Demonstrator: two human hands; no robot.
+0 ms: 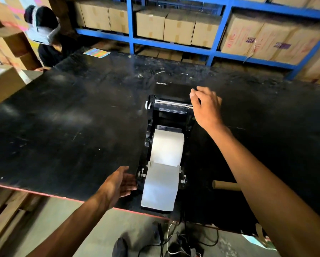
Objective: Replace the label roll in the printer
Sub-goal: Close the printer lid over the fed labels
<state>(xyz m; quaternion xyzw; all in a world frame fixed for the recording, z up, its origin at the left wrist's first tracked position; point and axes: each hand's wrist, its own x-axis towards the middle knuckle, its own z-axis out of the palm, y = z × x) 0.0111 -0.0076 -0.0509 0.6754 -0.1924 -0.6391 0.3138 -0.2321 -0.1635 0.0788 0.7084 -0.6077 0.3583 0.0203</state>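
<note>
Head view: a black plastic label printer (166, 115) sits a little right of the frame's centre on a wide, scuffed black table (62, 117), its lid (171, 89) thrown back toward the top of the frame with white "Xprinter" lettering showing. Inside the open bay lies a white paper label roll (167, 146), and its loose end runs down toward the bottom of the frame, out through the front guides, and lies flat near the table's red-edged lip. The right hand (205, 106) is at the lid's right corner, fingers loosely curled and holding nothing; whether the fingertips touch the lid cannot be told. The left hand (121, 183) is at lower centre, just beside the printer's front left corner, palm open and fingers spread wide, empty. A bare brown cardboard tube (226, 185) lies on the table to the right of the printer, partly hidden behind the right forearm. At upper left another person in dark clothing (48, 45) bends by the table's far corner. Blue metal shelving (174, 45) stacked with brown cardboard cartons (179, 27) fills the top of the frame. Tangled cables (176, 243) lie on the floor at bottom centre.
</note>
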